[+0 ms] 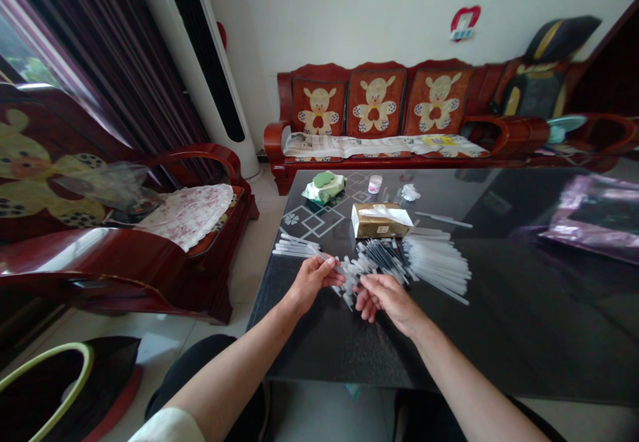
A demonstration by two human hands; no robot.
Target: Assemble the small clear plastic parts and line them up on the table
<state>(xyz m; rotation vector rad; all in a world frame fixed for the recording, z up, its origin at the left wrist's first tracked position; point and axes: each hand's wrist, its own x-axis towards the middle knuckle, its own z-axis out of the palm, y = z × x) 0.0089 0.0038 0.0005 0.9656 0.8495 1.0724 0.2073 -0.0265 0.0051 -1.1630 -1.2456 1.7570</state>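
My left hand (310, 281) pinches a thin translucent plastic tube (317, 251) between thumb and fingers, above the dark table. Close to its right, my right hand (387, 301) has thumb and forefinger drawn together; anything between them is too small to make out. Just beyond both hands lies a loose pile of short whitish plastic pieces (353, 267). Behind that pile, slim black sticks (383, 255) lie in a bunch. A fan of long translucent tubes (439, 262) spreads to the right. Several similar tubes (294, 246) rest in a row on the left.
A tissue box (380, 221) stands behind the piles. Farther back are a green wipes pack (324, 188), a small white cup (375, 184) and a crumpled tissue (410, 192). A shiny purple package (594, 222) lies at the right. Wooden seats (283, 137) stand beyond the table.
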